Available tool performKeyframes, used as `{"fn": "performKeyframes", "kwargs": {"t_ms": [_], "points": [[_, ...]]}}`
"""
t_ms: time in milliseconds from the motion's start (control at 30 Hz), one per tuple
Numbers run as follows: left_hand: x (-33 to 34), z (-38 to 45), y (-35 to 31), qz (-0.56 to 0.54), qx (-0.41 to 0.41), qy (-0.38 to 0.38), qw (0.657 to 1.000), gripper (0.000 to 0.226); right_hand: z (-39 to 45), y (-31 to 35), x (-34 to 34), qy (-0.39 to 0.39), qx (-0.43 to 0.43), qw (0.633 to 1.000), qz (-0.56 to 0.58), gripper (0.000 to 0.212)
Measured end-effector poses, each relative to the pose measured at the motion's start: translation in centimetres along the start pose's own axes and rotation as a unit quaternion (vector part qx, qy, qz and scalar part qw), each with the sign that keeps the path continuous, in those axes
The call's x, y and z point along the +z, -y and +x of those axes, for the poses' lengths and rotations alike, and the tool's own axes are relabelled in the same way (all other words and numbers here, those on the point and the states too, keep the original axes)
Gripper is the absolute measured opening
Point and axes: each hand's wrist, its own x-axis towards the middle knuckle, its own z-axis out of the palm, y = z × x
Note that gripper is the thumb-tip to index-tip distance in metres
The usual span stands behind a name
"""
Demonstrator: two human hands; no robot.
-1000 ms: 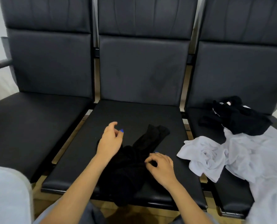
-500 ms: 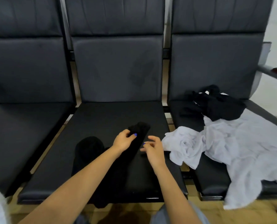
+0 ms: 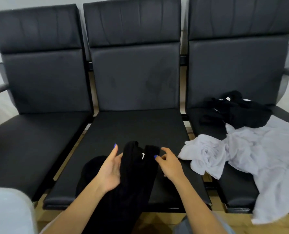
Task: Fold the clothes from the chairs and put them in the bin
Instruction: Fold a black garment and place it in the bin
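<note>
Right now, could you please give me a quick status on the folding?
Left hand open against black garment; right hand pinching its edge. Garment on middle chair, unfolded. White garment waiting.

Black garment (image 3: pixel 137 168), maybe trousers, mid chair (image 3: pixel 137 125)

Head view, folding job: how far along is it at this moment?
Done: nothing visibly finished; no folded clothes show. In hand: the black garment on the middle chair, left hand against its side, right hand pinching its edge. Left: the white garment and black pile lie unfolded on the right chair.
</note>
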Motion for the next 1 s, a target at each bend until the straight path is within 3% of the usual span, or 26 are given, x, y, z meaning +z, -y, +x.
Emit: {"fn": "performKeyframes", "kwargs": {"t_ms": [100, 167, 267, 367, 433, 500, 567, 667, 833, 1000], "points": [[0.5, -0.7, -0.1, -0.005, -0.042, 0.005, 0.999, 0.052, 0.5, 0.7, 0.6, 0.015, 0.001, 0.988, -0.150, 0.063], [0.8, -1.3, -0.2, -0.010, -0.061, 0.019, 0.998, 0.044, 0.7, 1.4, 0.7, 0.041, -0.004, 0.972, -0.230, 0.055], [0.8, -1.9, -1.2, -0.005, -0.036, 0.017, 0.999, 0.034, 0.9, 2.5, 0.6, 0.068, 0.014, 0.967, -0.247, 0.027], [0.8, -2.5, -2.7, 0.014, -0.011, 0.007, 1.000, 0.047, 0.9, 2.7, 0.5, 0.087, 0.008, 0.964, -0.252, 0.016], [0.6, -2.7, -3.9, 0.021, 0.000, 0.003, 1.000, 0.055, 1.0, 2.6, 0.2, 0.098, 0.016, 0.978, -0.182, 0.017], [0.5, -2.9, -5.1, 0.033, 0.021, -0.002, 0.999, 0.055, 1.0, 2.9, -0.3, 0.084, 0.064, 0.994, 0.024, 0.010], [0.5, -3.2, -6.4, 0.034, 0.049, -0.007, 0.998, 0.046, 0.9, 3.7, -1.2, 0.081, 0.126, 0.957, 0.247, 0.007], [0.6, -4.1, -8.4, 0.062, 0.127, -0.007, 0.990, 0.027, 0.9, 4.8, -2.9, 0.091, 0.135, 0.897, 0.411, 0.017], [0.9, -6.3, -12.1, 0.210, 0.225, -0.024, 0.951, 0.022, 0.2, 8.2, -6.9, 0.132, 0.076, 0.863, 0.482, 0.013], [2.2, -8.6, -15.8, 0.350, 0.313, -0.081, 0.879, 0.018, -1.0, 12.8, -10.5, 0.127, -0.027, 0.901, 0.414, 0.024]]}}
